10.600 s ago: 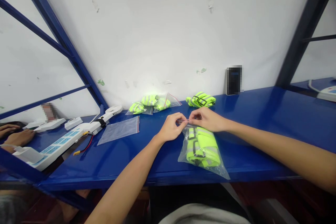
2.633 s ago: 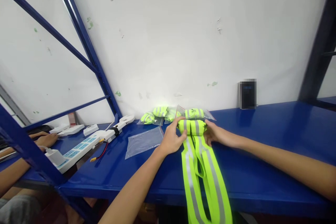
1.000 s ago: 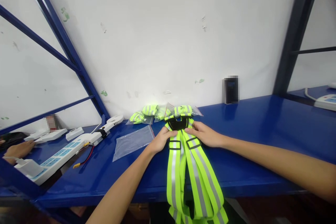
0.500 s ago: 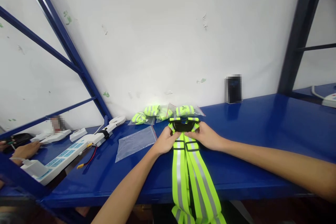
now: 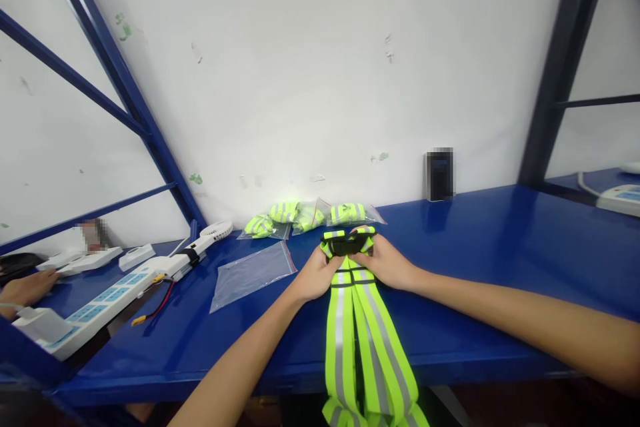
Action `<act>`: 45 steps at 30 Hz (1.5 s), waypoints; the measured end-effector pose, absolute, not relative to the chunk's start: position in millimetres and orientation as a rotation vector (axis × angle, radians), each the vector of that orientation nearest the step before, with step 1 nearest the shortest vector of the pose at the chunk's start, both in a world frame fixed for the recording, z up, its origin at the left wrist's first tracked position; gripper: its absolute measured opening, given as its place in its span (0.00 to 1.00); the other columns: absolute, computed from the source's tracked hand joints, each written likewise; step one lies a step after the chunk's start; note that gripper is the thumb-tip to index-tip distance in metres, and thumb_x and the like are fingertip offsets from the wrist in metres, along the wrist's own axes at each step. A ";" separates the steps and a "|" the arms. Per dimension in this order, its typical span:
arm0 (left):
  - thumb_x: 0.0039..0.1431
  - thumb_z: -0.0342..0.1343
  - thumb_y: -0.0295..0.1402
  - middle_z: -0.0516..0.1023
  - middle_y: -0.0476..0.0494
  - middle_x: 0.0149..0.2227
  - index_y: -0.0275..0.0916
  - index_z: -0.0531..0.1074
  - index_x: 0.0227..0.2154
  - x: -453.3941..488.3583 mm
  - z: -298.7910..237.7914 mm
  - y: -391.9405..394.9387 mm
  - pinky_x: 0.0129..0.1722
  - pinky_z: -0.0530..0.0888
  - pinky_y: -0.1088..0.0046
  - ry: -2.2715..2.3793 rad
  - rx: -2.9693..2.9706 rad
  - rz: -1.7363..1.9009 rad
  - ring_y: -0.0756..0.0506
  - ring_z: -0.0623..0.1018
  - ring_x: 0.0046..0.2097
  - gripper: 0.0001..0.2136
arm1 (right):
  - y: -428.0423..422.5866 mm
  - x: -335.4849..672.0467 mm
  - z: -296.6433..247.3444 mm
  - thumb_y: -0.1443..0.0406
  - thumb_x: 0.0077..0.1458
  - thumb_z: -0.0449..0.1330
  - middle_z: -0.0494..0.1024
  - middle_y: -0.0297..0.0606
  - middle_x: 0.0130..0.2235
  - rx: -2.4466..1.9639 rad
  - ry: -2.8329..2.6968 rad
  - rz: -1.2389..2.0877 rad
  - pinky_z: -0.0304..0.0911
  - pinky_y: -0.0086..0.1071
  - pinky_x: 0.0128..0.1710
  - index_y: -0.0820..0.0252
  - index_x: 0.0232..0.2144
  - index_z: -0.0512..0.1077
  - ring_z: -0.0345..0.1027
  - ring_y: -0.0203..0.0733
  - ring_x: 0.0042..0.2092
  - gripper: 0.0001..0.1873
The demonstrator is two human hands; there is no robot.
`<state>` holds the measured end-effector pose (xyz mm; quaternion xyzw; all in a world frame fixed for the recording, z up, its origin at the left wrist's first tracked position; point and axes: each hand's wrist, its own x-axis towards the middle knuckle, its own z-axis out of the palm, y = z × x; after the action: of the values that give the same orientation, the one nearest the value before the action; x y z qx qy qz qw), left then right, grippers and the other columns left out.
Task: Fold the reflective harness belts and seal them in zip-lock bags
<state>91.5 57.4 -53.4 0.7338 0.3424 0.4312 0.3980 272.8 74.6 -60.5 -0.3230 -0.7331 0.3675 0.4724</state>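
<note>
Head view: blue steel bench [image 5: 475,260] beneath a scuffed white wall. Left hand [image 5: 314,273] and right hand [image 5: 387,265] sit close together, both gripping the black yoke [image 5: 345,246] of a yellow-green reflective strap vest [image 5: 360,340], whose straps trail over the bench's front edge. Flat clear zip bag [image 5: 251,276] lies left; bagged vests [image 5: 285,212] lie beyond.
</note>
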 end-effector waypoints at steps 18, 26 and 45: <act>0.58 0.56 0.40 0.78 0.41 0.43 0.36 0.73 0.46 93.0 -54.9 55.8 0.57 0.63 0.61 0.813 1.848 1.122 0.39 0.70 0.55 0.17 | 67.0 271.0 -58.1 0.66 0.49 0.61 0.75 0.40 0.46 -0.840 -1.766 1.066 0.60 0.46 0.52 0.60 0.45 0.67 0.66 0.52 0.51 0.18; 0.54 0.57 0.29 0.76 0.43 0.45 0.37 0.69 0.50 91.3 -55.0 53.2 0.53 0.67 0.61 0.807 1.776 1.046 0.40 0.72 0.51 0.19 | 64.0 267.0 -54.0 0.67 0.45 0.60 0.77 0.39 0.42 -0.837 -1.683 1.098 0.64 0.44 0.48 0.60 0.44 0.68 0.68 0.52 0.48 0.20; 0.50 0.61 0.46 0.78 0.41 0.37 0.34 0.74 0.41 94.9 -52.6 58.1 0.47 0.70 0.63 0.777 1.696 1.176 0.41 0.76 0.43 0.21 | 53.5 265.8 -40.9 0.60 0.50 0.62 0.78 0.38 0.41 -0.661 -1.745 1.155 0.62 0.43 0.50 0.59 0.39 0.70 0.69 0.50 0.47 0.14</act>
<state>94.9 58.1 -52.6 0.6863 0.3144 0.4759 0.4513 265.8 53.5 -40.9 -0.2680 -0.7076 0.4683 0.4562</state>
